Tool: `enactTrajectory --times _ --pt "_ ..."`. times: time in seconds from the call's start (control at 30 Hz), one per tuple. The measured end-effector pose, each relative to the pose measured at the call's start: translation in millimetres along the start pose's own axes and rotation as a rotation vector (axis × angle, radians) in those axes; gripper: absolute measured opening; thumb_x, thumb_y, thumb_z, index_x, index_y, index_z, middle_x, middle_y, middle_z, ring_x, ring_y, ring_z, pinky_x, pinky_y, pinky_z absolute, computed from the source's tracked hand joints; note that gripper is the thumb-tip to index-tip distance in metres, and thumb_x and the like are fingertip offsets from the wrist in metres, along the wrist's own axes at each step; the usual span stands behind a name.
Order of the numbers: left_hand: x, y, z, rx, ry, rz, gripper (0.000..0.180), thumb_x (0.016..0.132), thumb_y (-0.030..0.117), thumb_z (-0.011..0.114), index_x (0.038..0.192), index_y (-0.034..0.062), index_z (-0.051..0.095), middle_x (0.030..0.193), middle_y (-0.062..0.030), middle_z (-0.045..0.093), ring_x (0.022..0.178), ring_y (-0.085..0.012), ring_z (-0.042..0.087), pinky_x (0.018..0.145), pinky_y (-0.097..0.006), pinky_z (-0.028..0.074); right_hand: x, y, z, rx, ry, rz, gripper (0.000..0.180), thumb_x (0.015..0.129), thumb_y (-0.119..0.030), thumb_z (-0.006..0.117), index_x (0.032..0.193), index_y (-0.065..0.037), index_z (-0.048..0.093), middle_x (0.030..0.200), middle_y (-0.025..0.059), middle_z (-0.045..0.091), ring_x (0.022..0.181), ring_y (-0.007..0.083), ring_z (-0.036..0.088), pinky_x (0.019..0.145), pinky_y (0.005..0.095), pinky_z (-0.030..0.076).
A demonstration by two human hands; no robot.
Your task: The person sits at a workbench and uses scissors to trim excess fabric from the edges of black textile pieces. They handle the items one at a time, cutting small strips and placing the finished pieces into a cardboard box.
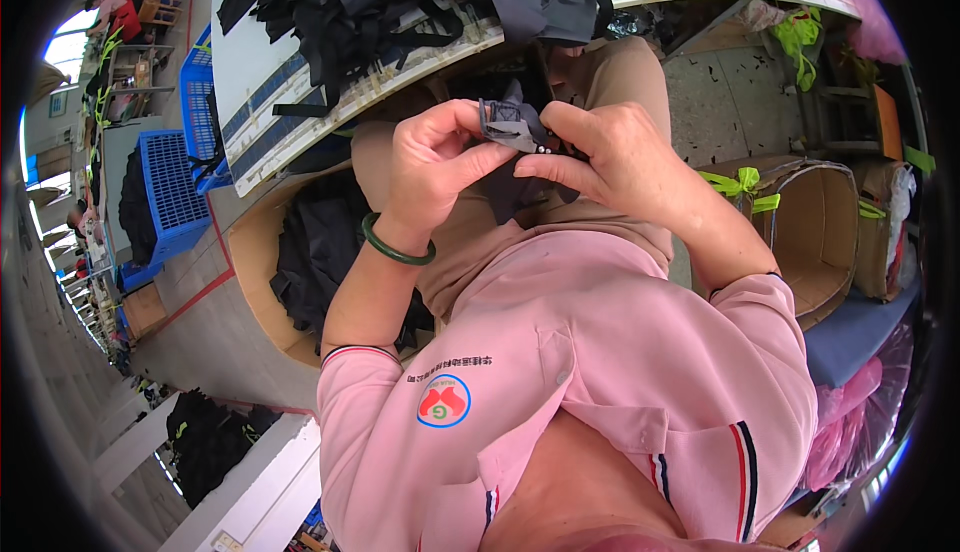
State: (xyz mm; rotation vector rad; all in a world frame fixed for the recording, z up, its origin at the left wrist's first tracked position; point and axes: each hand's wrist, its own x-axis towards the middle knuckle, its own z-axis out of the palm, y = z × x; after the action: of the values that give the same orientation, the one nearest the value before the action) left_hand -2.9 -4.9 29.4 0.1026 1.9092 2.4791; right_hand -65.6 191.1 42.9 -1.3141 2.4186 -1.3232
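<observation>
- The small dark fabric piece (508, 115) is up between the two hands, over the lap and just short of the worktable (262, 147).
- The left hand (432, 160) pinches its left side, thumb below and fingers above, closed on the cloth.
- The right hand (607, 155) comes in from the other side, thumb and forefinger closed around the right end.
- The piece lies straight across from one grip to the other; its longer axis seems to run left to right, dipping a little toward the right, and neither hand is clearly nearer.
- A pale grey part (516, 136) shows at its lower edge, with tiny bright dots beside the right thumb (perhaps metal, though the view is too small to tell).
- Beyond the hands, a heap of black fabric pieces (375, 22) covers part of the worktable.
- By the left forearm, which wears a green bangle (376, 243), a cardboard box (257, 277) holds more dark cloth.
</observation>
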Motion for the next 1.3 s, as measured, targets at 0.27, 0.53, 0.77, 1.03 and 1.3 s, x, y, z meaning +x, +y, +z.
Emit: enactTrajectory --times 0.27,0.53,0.77,1.03,1.3 --pt "-3.3 1.4 -3.2 0.07 0.015 -0.045 0.015 0.077 -0.008 0.065 0.091 -0.0034 0.063 0.092 -0.0068 0.065 0.084 -0.0114 0.06 0.078 -0.026 0.049 -2.3 -1.5 -4.0 0.01 -0.093 0.104 0.036 0.082 -0.032 0.07 0.075 -0.002 0.051 0.053 0.0108 0.046 0.047 0.0263 0.048 0.046 0.035 0.036" --pt "-11.2 12.2 -15.6 0.319 -0.008 -0.152 0.01 0.075 -0.005 0.065 0.085 -0.0027 0.063 0.09 -0.0065 0.064 0.084 -0.0107 0.058 0.078 -0.025 0.046 1.5 39.7 0.2 0.238 -0.114 0.417 0.04 0.089 -0.038 0.059 0.086 0.002 0.054 0.066 0.016 0.057 0.061 0.0266 0.055 0.058 0.0392 0.043" --pt "-118.3 -30.2 -202.7 1.344 -0.307 -0.798 0.02 0.062 0.011 0.075 0.077 0.0031 0.065 0.072 -0.014 0.064 0.068 -0.0263 0.063 0.064 -0.035 0.049 33.9 81.5 -11.0 -0.057 0.044 0.468 0.037 0.082 -0.032 0.068 0.096 0.0 0.056 0.08 0.0202 0.064 0.08 0.0373 0.062 0.07 0.0418 0.047" --pt "-287.5 -108.4 -258.0 1.336 -0.591 -1.365 0.04 0.074 0.036 0.074 0.098 0.0038 0.07 0.093 -0.0169 0.068 0.08 -0.0313 0.066 0.079 -0.039 0.049 116.7 99.1 11.1 0.041 0.254 0.381 0.059 0.075 -0.052 0.07 0.102 -0.001 0.059 0.09 0.0189 0.066 0.089 0.0311 0.064 0.078 0.0376 0.049" --pt "-60.7 -4.6 -98.5 1.233 0.043 0.247 0.037 0.077 0.005 0.067 0.112 0.0027 0.058 0.113 -0.0147 0.059 0.099 -0.0304 0.058 0.086 -0.036 0.046 94.0 67.0 27.9 -0.281 0.038 0.231 0.024 0.081 -0.026 0.064 0.091 -0.005 0.063 0.079 0.0192 0.065 0.081 0.0373 0.063 0.071 0.045 0.049"
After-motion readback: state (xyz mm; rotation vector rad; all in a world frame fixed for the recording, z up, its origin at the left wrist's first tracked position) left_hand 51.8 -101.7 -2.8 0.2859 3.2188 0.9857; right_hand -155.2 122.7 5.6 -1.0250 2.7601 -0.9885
